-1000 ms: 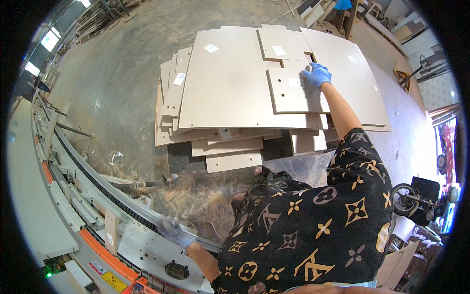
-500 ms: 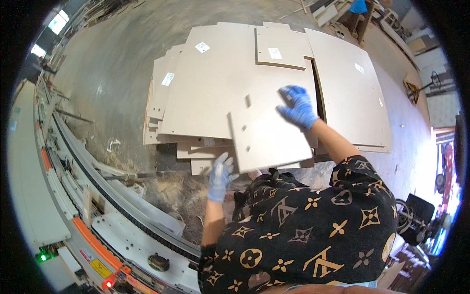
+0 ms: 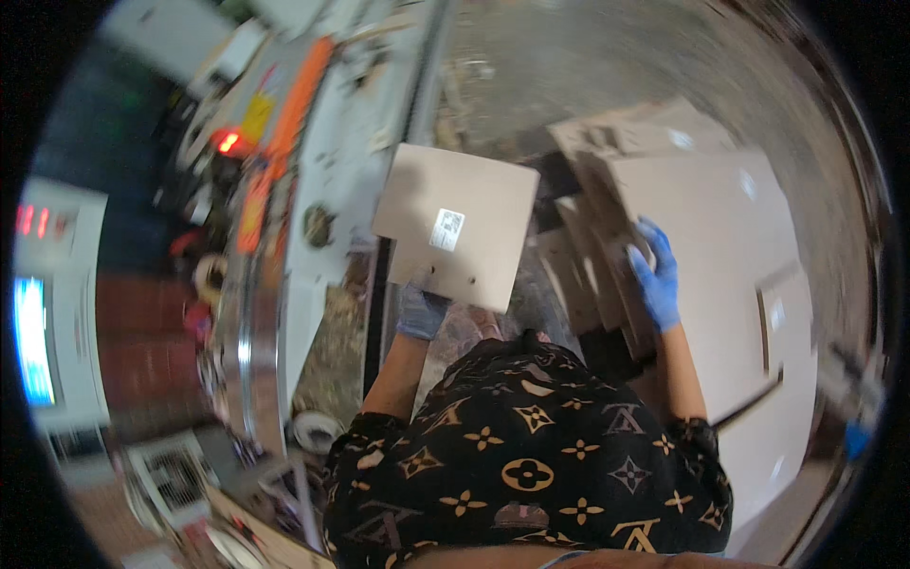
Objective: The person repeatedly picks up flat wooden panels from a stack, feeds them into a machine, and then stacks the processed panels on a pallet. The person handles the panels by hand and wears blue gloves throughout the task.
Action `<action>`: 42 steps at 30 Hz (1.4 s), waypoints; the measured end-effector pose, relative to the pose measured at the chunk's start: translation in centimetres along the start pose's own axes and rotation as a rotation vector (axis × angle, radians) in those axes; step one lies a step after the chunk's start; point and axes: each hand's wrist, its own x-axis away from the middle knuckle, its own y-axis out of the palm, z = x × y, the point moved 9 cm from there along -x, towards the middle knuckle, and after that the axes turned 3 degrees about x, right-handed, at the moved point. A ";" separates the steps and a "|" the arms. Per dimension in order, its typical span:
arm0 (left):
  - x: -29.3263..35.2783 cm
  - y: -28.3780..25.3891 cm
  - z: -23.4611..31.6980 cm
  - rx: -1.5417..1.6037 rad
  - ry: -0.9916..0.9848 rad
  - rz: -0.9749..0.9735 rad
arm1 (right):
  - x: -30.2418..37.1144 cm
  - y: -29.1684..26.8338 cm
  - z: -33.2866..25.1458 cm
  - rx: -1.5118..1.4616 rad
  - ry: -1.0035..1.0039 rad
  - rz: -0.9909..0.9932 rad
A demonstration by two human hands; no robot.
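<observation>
L hand (image 3: 422,311), gloved, pinches the near edge of a pale panel (image 3: 469,223), close to two small drilled holes; fingers underneath mostly hidden. Panel's roughly square w/ a notched L side & a white label, held apart from the pile; can't tell if its far end touches anything. R hand (image 3: 659,275), blue glove, is empty, thumb & fingers spread, by the pile's edge; contact unclear.

Step in hand looks like one-handed holding of a single pc. Next move calls for a firm pinch & steady wrist, I'd judge, as only one edge's gripped.

To the R, the stack of panels (image 3: 697,223), edges uneven, over a stained concrete floor (image 3: 540,71). To the L, a long grey-white machine w/ an orange strip (image 3: 289,123). Farther L, a lit screen (image 3: 33,341), blurry, nr. a dark red wall (image 3: 142,332).
</observation>
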 end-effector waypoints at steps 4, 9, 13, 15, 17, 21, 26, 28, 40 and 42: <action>1.8 -6.5 6.1 0.244 0.359 0.163 | -0.5 6.0 -0.1 -0.087 0.046 -0.190; -0.8 -13.9 12.4 0.440 0.638 0.239 | -1.8 9.6 -0.3 -0.170 -0.021 -0.252; -5.8 -18.5 17.6 0.533 0.743 0.296 | -2.6 12.0 -0.7 -0.235 -0.008 -0.275; -8.5 -19.8 19.8 0.561 0.767 0.366 | -2.6 13.1 -1.1 -0.225 -0.006 -0.283; -11.2 -20.2 21.6 0.615 0.733 0.403 | -2.6 13.6 -1.1 -0.245 0.031 -0.250; -15.6 -20.8 22.8 0.635 0.717 0.601 | -2.2 14.3 -0.3 -0.295 0.159 -0.213; -21.9 -21.7 23.4 0.602 0.589 0.518 | -1.8 11.9 0.1 -0.176 0.243 -0.095; -25.0 -21.3 24.1 0.509 0.484 0.411 | -1.5 10.3 0.1 -0.152 0.240 -0.065; -28.2 -11.3 25.8 0.604 0.208 0.506 | 8.0 -17.2 12.5 0.815 0.737 0.512; -26.8 -9.2 24.3 0.419 0.187 0.404 | 10.5 -23.5 15.3 0.909 0.917 0.654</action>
